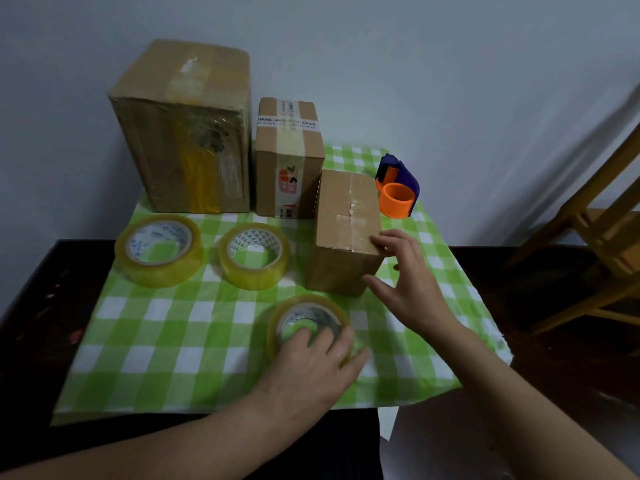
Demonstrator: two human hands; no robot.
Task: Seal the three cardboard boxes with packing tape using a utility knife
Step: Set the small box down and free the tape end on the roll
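Note:
Three cardboard boxes stand on a green checked cloth (pixel 180 341): a large box (pixel 183 129) at the back left, a medium box (pixel 289 157) beside it, and a small box (pixel 344 230) nearer me. My right hand (pixel 405 271) rests its fingertips on the small box's near right top corner, fingers spread. My left hand (pixel 311 362) grips a roll of clear tape (pixel 308 323) lying flat on the cloth. Two more tape rolls, one at the left (pixel 159 251) and one in the middle (pixel 254 254), lie behind it. No utility knife is visible.
An orange and purple tape dispenser (pixel 396 187) sits behind the small box at the cloth's back right. A dark table (pixel 41 306) carries the cloth. A wooden chair (pixel 595 237) stands at the right. A pale wall lies behind.

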